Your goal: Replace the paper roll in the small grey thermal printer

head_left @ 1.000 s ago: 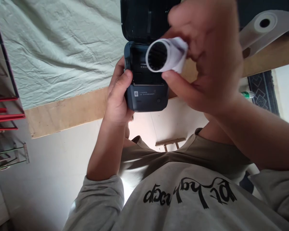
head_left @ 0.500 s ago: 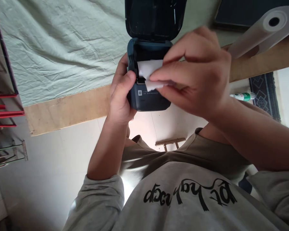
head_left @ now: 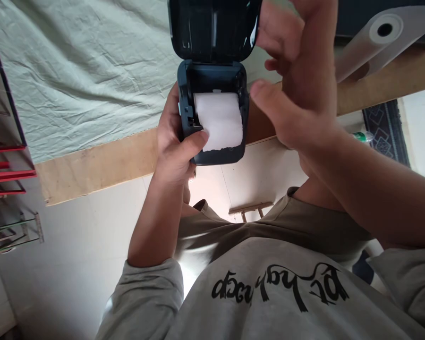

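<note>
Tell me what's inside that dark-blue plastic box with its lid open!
A white paper roll sits inside the dark-blue plastic box, its loose end lying over the front. Whatever lies beneath the paper is covered.

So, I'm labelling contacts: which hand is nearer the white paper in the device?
Left. The left hand holds the device, its thumb at the edge of the white paper; the right hand is to the right, apart from it.
</note>
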Tool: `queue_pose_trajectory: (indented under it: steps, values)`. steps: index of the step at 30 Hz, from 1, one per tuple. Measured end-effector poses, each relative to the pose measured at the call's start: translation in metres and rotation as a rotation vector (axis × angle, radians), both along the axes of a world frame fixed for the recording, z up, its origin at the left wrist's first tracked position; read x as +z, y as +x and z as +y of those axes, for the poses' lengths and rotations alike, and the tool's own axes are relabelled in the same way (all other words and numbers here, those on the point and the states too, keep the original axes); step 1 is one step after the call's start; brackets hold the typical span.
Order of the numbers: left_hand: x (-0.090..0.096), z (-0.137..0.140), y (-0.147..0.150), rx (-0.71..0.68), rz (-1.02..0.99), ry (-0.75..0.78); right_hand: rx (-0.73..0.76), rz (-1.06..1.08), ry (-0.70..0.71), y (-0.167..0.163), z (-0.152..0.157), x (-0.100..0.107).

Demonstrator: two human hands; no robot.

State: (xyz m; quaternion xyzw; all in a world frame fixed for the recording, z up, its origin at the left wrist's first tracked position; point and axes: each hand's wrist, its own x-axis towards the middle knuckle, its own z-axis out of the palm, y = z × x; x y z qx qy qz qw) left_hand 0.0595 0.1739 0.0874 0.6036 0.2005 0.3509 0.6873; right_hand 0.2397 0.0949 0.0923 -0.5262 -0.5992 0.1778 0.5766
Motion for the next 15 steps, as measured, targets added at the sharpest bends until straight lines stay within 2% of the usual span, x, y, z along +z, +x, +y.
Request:
queue_pose_trajectory:
  steps: [2,4,7,10,15]
  values:
    - [0.001,-0.001,0.000,0.015,0.001,-0.005,-0.003,0.125,0.071,0.000,0.003,-0.006]
    - [0.001,-0.002,0.000,0.020,-0.004,-0.017,-0.005,0.173,0.048,0.000,0.003,-0.009]
    - [0.002,-0.002,-0.001,-0.010,-0.021,-0.031,0.071,0.067,-0.083,0.000,0.000,-0.008]
    - [0.000,-0.003,0.000,-0.035,-0.053,-0.028,0.133,-0.038,-0.146,-0.001,-0.001,-0.003]
    - [0.003,-0.006,0.003,0.058,-0.006,-0.106,0.174,-0.032,-0.204,-0.013,0.006,0.001]
